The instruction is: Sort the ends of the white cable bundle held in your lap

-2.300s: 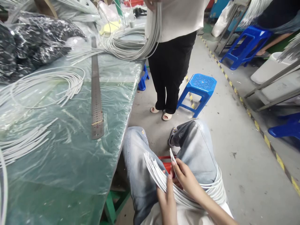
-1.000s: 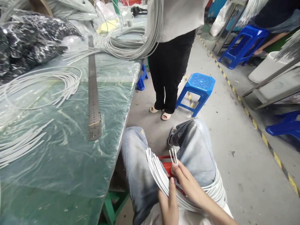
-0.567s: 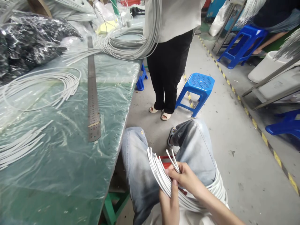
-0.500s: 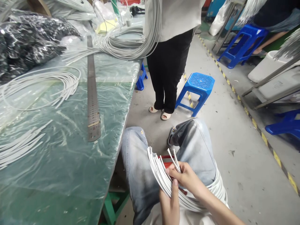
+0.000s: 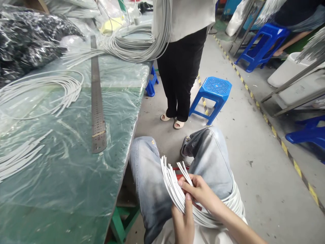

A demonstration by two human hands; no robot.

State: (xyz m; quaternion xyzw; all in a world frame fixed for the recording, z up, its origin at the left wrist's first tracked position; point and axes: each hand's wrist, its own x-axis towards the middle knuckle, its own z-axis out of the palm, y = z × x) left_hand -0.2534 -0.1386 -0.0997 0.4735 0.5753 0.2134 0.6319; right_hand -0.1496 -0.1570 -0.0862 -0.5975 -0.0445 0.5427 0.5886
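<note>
A bundle of thin white cables (image 5: 169, 181) lies over my lap, its cut ends fanned upward between my knees. My left hand (image 5: 183, 217) is wrapped around the bundle from below, thumb on top. Just above it, my right hand (image 5: 196, 189) pinches a few strands that stand slightly apart from the rest. The remaining length of the cables curves round behind my right forearm and over my right thigh. The fingers under the bundle are partly hidden.
On the plastic-covered table (image 5: 76, 189) to my left lie a steel ruler (image 5: 98, 101), a coil of white cable (image 5: 68, 91) and a grey cable coil (image 5: 137, 47). A person in black trousers (image 5: 181, 67) stands ahead, beside a blue stool (image 5: 215, 88).
More strands now stand in the separate group at my right hand, which has shifted slightly left. The whole view has moved a little, so the table appears further left.
</note>
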